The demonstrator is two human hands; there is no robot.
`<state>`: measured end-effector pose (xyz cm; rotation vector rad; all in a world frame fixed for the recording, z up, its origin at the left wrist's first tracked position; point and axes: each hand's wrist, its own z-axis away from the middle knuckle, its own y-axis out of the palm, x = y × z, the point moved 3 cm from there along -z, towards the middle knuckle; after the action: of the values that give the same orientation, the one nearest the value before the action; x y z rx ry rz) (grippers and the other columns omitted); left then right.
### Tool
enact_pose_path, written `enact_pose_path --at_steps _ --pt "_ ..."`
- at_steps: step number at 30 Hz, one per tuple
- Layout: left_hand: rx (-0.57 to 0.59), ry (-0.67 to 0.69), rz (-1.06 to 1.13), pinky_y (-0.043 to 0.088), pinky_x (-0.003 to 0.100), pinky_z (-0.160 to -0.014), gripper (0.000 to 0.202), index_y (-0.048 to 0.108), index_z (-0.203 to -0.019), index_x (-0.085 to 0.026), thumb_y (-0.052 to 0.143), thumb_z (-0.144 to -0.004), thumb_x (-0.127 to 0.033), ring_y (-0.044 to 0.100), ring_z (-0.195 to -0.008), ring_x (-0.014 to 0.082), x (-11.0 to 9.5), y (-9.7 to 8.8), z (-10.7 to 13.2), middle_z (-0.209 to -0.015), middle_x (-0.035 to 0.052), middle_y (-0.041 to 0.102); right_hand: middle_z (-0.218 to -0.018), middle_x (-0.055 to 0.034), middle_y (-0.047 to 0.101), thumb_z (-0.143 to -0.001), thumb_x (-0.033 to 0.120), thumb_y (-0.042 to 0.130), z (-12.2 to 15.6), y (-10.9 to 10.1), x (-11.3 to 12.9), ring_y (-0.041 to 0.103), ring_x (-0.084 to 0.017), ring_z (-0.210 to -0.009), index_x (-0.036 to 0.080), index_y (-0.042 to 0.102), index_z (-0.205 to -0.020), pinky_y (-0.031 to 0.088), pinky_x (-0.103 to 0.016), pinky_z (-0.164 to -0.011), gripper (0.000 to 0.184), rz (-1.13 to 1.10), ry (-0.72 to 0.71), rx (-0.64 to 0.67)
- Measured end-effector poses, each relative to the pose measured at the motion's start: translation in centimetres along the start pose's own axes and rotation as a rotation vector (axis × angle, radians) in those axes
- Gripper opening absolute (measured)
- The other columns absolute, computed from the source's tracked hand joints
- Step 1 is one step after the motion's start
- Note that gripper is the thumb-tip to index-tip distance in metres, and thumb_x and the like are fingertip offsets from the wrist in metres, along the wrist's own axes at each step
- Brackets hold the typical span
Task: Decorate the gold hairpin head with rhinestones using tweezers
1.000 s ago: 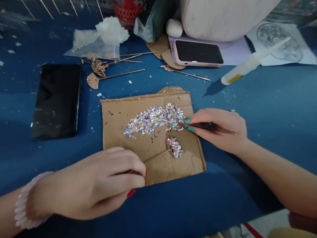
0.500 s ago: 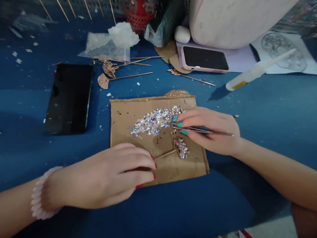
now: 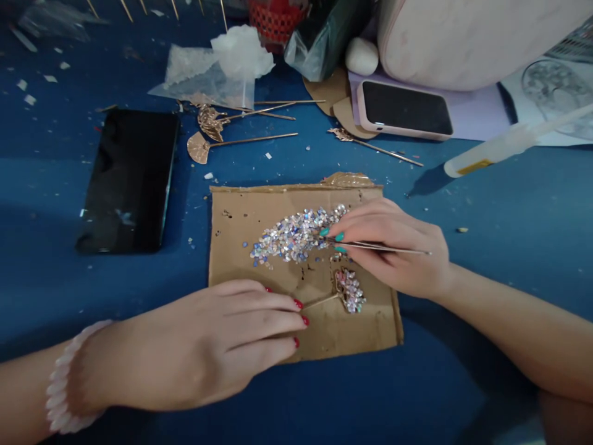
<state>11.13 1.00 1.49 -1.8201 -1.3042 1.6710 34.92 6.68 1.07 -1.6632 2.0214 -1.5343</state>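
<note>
Holding tweezers [image 3: 386, 248] at gems [image 3: 291, 236]: right hand [image 3: 403, 235] | left hand [image 3: 199, 340] by hairpin [image 3: 352, 292], grip unclear

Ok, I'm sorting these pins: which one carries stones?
The pin on the cardboard, nearest the left hand; the other pins' visible heads, farther back, look bare.

Blue table [image 3: 509, 241]: cardboard sheet [image 3: 227, 253], black device [image 3: 128, 185], white bottle [image 3: 493, 152], fan-headed pin [image 3: 198, 148].

On the flat brown cardboard sheet [image 3: 259, 201], the bare left hand [image 3: 199, 340] hides one end of the thin golden stick [image 3: 321, 301]; beyond the sheet, the view's right edge crops the white plastic bottle [image 3: 503, 148].
</note>
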Motion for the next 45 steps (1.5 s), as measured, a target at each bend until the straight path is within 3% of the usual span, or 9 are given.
enact_pose_path --at_steps 10,21,28,45 --pt "0.006 0.0 0.007 0.044 0.032 -0.105 0.028 0.065 -0.116 -0.015 0.041 -0.101 -0.011 0.06 -0.119 0.0192 0.06 0.35 0.03 -0.119 0.0068 0.071 -0.085 -0.003 0.078 -0.087 0.007 0.062 -0.23 -0.05 -0.04 0.074 -0.018 -0.082 0.023 0.066 -0.092 0.06 -0.034 -0.074 0.017 0.019 0.062 -0.081" --pt "-0.008 -0.005 0.029 0.038 0.029 -0.108 0.026 0.065 -0.113 -0.015 0.042 -0.101 -0.011 0.058 -0.12 0.0177 0.05 0.24 0.0 -0.119 0.0048 0.07 -0.086 -0.0056 0.078 -0.086 0.006 0.063 -0.23 0.03 0.11 0.074 -0.02 -0.083 0.021 0.064 -0.094 0.061 -0.036 -0.076 0.016 0.005 -0.001 -0.03" --pt "0.002 -0.007 0.044 0.033 0.028 -0.11 0.027 0.065 -0.115 -0.015 0.042 -0.1 -0.011 0.055 -0.123 0.0174 0.09 0.45 0.14 -0.121 0.0045 0.068 -0.085 -0.0063 0.077 -0.085 0.005 0.064 -0.26 0.02 0.0 0.074 -0.019 -0.082 0.02 0.063 -0.093 0.061 -0.035 -0.075 0.017 -0.002 0.037 -0.038" --pt "0.004 -0.023 0.035 0.037 0.028 -0.109 0.027 0.065 -0.113 -0.016 0.042 -0.1 -0.011 0.057 -0.122 0.0175 0.14 0.6 0.2 -0.121 0.0039 0.069 -0.082 -0.0034 0.077 -0.085 0.004 0.063 -0.44 -0.11 0.31 0.073 -0.017 -0.08 0.021 0.065 -0.091 0.061 -0.031 -0.073 0.019 0.021 0.02 -0.022"
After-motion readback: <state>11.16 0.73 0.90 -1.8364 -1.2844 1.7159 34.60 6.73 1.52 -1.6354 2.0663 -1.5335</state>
